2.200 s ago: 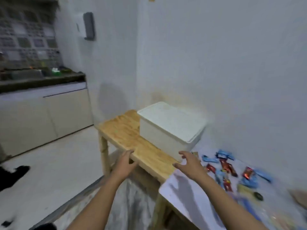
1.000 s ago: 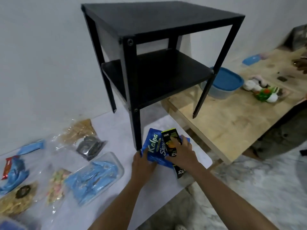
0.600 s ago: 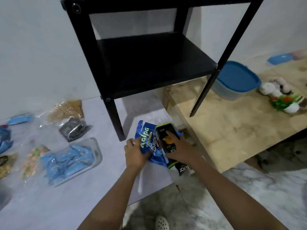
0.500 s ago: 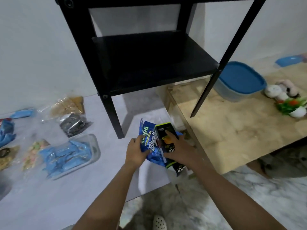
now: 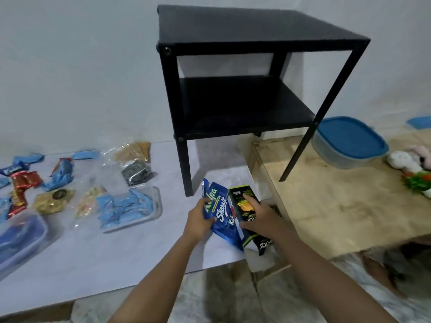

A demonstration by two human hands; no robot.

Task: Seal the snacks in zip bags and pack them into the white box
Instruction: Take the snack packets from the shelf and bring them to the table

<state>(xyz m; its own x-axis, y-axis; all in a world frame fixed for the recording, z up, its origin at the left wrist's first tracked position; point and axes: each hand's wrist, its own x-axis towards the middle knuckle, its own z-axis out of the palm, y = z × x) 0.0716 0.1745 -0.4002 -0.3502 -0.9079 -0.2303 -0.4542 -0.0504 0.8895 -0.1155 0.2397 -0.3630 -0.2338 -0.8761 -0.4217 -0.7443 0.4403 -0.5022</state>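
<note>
My left hand [image 5: 200, 219] grips the left edge of a large blue snack bag [image 5: 221, 213] lying at the right end of the white table [image 5: 105, 252]. Over the bag's right side my right hand [image 5: 258, 217] presses on a black snack packet [image 5: 245, 203] with an orange picture. To the left lie filled zip bags: one with blue wrappers [image 5: 127, 207], one with dark biscuits [image 5: 137, 173], one with brown snacks [image 5: 133, 152] and one with pale sweets [image 5: 87, 201]. Loose blue and red wrapped snacks [image 5: 25, 178] lie at the far left. The white box is out of view.
A black two-tier side table [image 5: 233, 89] stands on the white table's back right corner and on the wooden table [image 5: 338, 206] beside it. A blue-lidded container [image 5: 347, 141] and small toys [image 5: 415, 169] sit on the wood. A clear tub [image 5: 18, 238] is at the left edge.
The view swung from the white box at the left end to the right end of the table. In the last second both hands stayed on the blue bag and black packet.
</note>
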